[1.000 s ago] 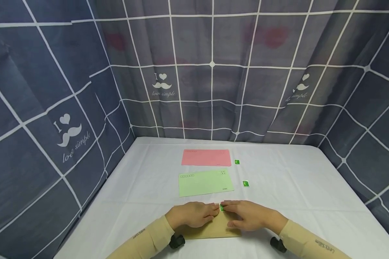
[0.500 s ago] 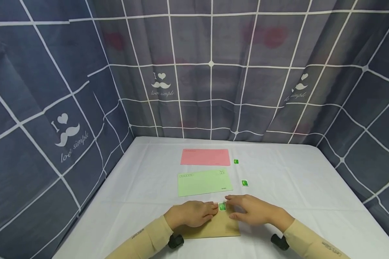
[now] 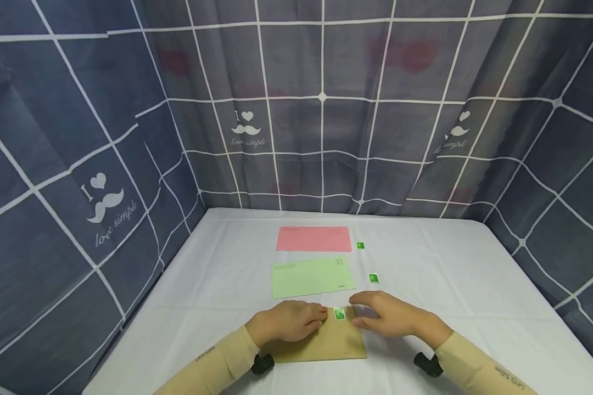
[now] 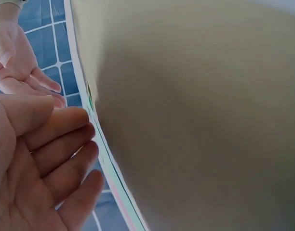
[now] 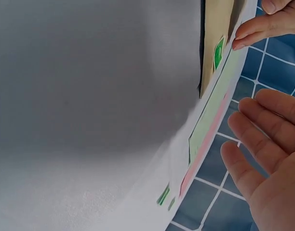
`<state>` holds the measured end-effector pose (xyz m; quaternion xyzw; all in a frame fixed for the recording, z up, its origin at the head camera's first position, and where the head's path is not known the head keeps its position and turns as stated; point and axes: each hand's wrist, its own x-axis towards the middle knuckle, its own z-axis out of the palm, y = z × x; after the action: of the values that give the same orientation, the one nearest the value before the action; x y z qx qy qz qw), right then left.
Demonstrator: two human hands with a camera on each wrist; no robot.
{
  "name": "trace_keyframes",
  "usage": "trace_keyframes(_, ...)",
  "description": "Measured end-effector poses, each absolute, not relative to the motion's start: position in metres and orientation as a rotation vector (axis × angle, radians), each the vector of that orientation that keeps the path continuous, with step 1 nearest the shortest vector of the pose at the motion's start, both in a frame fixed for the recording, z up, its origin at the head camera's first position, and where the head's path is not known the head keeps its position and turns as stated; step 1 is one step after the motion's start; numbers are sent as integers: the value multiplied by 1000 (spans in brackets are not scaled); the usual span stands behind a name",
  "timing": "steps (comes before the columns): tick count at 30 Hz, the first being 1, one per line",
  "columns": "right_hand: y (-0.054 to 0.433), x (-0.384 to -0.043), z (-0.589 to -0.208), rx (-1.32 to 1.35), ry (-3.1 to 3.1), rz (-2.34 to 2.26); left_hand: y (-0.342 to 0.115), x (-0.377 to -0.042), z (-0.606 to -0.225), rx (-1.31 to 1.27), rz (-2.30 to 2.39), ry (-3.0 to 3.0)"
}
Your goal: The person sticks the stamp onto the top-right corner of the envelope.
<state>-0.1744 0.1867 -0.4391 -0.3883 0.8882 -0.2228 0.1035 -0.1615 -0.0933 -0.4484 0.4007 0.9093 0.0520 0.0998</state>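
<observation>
A tan envelope (image 3: 332, 344) lies near the table's front, a green stamp (image 3: 339, 313) with a white border at its upper right corner. My left hand (image 3: 291, 321) is over the envelope's left part, fingertips just left of the stamp; in the left wrist view its fingers (image 4: 65, 149) are slightly bent and hold nothing. My right hand (image 3: 392, 315) hovers by the envelope's right edge, its thumb and fingers spread apart. The right wrist view shows those fingers (image 5: 263, 130) relaxed, with nothing between them.
Beyond the tan envelope lie a light green envelope (image 3: 311, 278) and a pink envelope (image 3: 313, 240). To their right are two loose green stamps, the nearer stamp (image 3: 373, 278) and the farther stamp (image 3: 360, 246). Dark checked curtains (image 3: 296, 126) surround the white-covered table (image 3: 449, 274).
The right hand has lifted off the stamp and moved right and slightly farther away. The left hand has drawn a little to the left, so the stamp on the tan envelope now shows fully.
</observation>
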Motion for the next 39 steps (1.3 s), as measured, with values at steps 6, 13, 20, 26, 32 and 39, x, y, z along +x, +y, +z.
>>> trace_keyframes(6,191,-175,-437,-1133,2651,-670,-102,-167,-446,1191,188,2723)
trace_keyframes(13,195,-180,-433,-1131,2669,-679,-115,-178,-438,1147,223,2775)
trace_keyframes(20,199,-182,-431,-1105,2687,-665,-128,-185,-427,1095,245,2819)
trace_keyframes(26,204,-183,-431,-1110,2710,-667,-140,-191,-424,1096,264,2840)
trace_keyframes(32,210,-185,-432,-1103,2746,-683,-150,-194,-426,1049,304,2841)
trace_keyframes(39,215,-183,-432,-1012,2776,-681,-159,-198,-431,995,330,2851)
